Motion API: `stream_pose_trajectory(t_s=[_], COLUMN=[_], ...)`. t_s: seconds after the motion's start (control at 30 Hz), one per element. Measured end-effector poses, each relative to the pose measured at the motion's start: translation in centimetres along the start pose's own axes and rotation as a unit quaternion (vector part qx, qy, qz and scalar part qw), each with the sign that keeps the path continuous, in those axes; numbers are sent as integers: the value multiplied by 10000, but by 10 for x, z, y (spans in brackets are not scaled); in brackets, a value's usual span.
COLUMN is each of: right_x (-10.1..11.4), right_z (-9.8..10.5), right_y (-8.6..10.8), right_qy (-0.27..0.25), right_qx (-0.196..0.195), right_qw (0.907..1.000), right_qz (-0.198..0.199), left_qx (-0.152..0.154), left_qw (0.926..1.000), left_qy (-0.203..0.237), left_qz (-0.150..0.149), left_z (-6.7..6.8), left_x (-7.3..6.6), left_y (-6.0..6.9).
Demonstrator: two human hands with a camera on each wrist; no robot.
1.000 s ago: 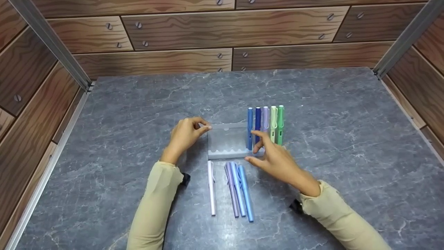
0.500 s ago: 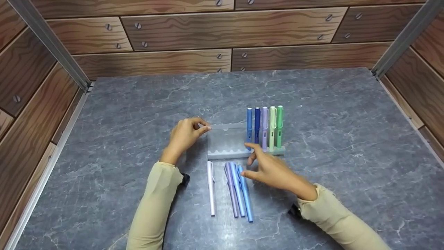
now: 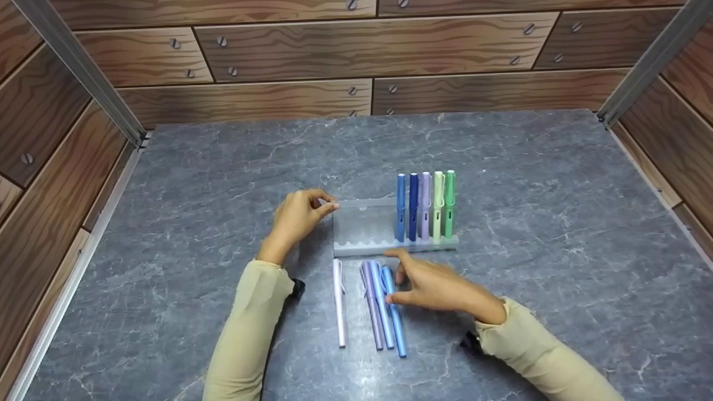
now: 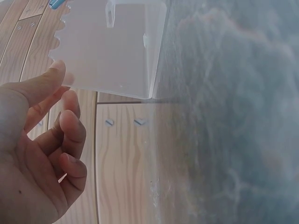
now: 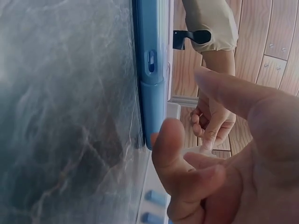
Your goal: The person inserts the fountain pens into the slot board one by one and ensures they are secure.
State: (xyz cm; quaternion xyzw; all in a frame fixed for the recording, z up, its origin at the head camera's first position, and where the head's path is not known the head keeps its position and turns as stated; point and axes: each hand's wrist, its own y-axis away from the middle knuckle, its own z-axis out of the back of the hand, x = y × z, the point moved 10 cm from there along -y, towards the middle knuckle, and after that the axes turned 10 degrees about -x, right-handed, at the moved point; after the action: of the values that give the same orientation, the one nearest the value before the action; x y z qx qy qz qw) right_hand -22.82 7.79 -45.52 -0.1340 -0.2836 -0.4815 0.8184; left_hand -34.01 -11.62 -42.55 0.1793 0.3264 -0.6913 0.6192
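Note:
My left hand [image 3: 301, 220] pinches the upper left corner of a clear plastic pen stand [image 3: 365, 248]; in the left wrist view, the thumb lies on the stand's edge [image 4: 100, 51]. In the stand's right half stand a blue pen [image 3: 400, 207], a dark blue pen [image 3: 413, 207], a lilac pen [image 3: 426, 207], a pale green pen [image 3: 439, 207] and a green pen [image 3: 450, 207]. My right hand [image 3: 443, 287], holding nothing, hovers with thumb and fingers apart over the rightmost lying blue pen [image 3: 399, 334], which looms close in the right wrist view [image 5: 152, 70].
Left of that pen lie another blue pen [image 3: 384, 320] and a purple pen [image 3: 373, 312], close together. A pale lilac pen [image 3: 340, 312] lies apart, further left. The grey marbled table [image 3: 223, 161] is bordered by wood-patterned walls [image 3: 367, 50].
My right hand has moved away from the standing pens, down and slightly left toward the lying blue pens. My left hand has stayed at the stand's corner.

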Motion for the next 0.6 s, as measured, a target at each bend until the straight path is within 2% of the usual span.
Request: stream_pose_trajectory(t_s=[0.27, 0.6], right_x=[3, 1], right_z=[-3, -7], right_y=[0, -2], right_qy=[229, 516], right_qx=[-22, 98], right_qw=[9996, 9986], right_qz=[142, -19], left_qx=[-34, 5], left_qw=[10000, 9999], left_qy=[-47, -119], left_qz=[-6, 27], left_z=[1, 1], left_x=[0, 1], left_y=[-1, -1])
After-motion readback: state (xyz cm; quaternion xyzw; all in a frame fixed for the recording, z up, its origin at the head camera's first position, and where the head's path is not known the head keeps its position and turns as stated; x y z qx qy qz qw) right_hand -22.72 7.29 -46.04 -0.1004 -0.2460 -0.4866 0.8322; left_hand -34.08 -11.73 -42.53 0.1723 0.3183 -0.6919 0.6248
